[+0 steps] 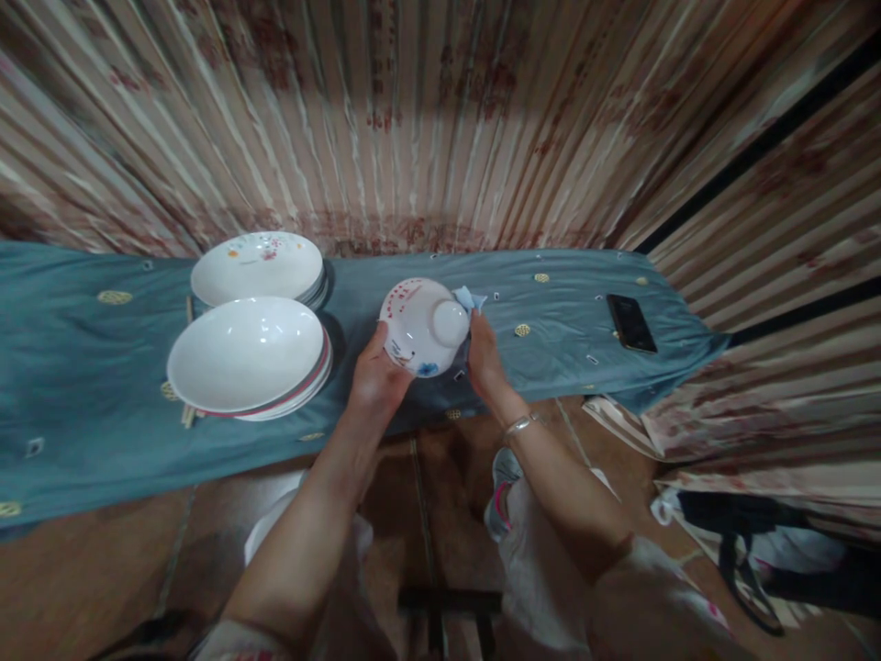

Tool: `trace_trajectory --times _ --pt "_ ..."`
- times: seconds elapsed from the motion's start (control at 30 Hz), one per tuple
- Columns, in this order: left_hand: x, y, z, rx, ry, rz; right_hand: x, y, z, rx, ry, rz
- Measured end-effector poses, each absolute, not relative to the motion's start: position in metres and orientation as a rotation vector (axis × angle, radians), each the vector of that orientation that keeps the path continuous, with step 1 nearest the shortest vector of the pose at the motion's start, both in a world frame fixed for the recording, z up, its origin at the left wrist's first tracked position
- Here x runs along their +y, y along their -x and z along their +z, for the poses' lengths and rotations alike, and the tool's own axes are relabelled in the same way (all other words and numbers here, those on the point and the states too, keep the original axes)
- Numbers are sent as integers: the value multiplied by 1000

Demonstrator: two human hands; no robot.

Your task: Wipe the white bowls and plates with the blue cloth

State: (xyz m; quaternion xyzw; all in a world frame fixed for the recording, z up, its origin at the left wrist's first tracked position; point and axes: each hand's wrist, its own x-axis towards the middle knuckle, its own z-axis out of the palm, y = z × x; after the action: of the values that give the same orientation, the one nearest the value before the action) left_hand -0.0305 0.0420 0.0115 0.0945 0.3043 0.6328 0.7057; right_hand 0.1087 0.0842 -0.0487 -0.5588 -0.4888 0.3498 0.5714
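Observation:
A white bowl (421, 321) with red lettering and a blue flower is held tilted over the cloth-covered table, its foot ring turned toward the right. My left hand (381, 372) grips the bowl's rim at the lower left. Against the bowl's right side, my right hand (485, 353) holds a pale blue cloth (469, 298); part of the cloth sticks out above the fingers. To the left stand two stacks: white bowls (248, 353) in front, and flower-patterned dishes (258, 262) behind.
Chopsticks (188, 415) poke out beneath the front stack. A black phone (631, 323) lies at the right of the teal tablecloth (557, 349). Pleated curtains (427, 119) hang directly behind the table. A dark bag with a strap (747, 560) is at the lower right.

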Motion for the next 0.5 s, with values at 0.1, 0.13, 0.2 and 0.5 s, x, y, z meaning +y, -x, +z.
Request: trace_trajectory --times 0.1,0.13,0.2,0.5 --pt "44 33 8 671 -201 1395 81 -106 -53 -1175 1372 800" --pt "44 34 6 668 -200 1390 80 -106 -54 -1191 1383 786" --pt "45 35 4 672 -197 1380 78 -105 -58 -1237 1381 756" --pt "45 35 11 642 -199 1389 49 -90 -60 -1460 1401 625"
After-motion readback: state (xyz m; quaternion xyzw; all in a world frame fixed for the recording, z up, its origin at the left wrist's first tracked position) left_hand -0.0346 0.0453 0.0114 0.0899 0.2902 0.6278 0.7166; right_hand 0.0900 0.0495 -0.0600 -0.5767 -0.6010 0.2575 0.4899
